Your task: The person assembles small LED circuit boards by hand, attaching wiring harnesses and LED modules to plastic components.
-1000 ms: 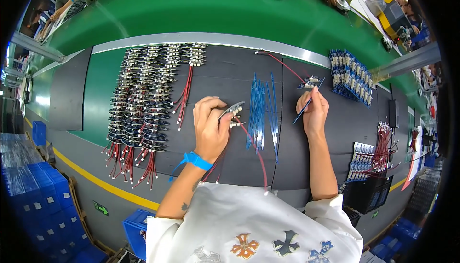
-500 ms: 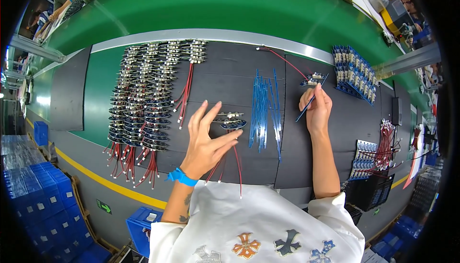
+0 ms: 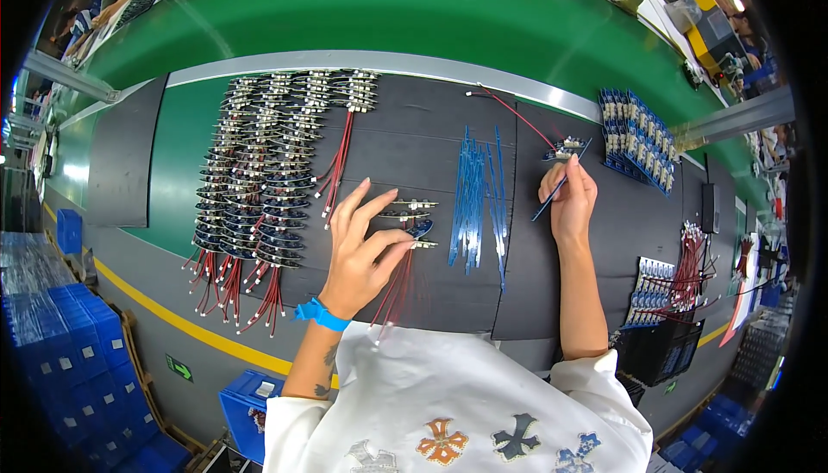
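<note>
The left hand [image 3: 362, 253] lay spread, fingertips on small wired boards [image 3: 412, 219] just right of it. The right hand [image 3: 571, 201] pinched a thin tool [image 3: 561, 181], its tip at another board [image 3: 565, 147] just above.

Pretty clearly an electronics assembly line in a factory. The counter [image 3: 414, 141] is covered in dark anti-static mats, with a green conveyor belt [image 3: 414, 7] running along its far edge. Rows of small wired boards [image 3: 259, 171] with red leads fill the left side, a batch of blue strips [image 3: 479, 197] sits mid-counter, and blue parts [image 3: 638, 137] are racked near the far right corner. Blue bins [image 3: 52, 344] are stacked on the floor at the left.
</note>
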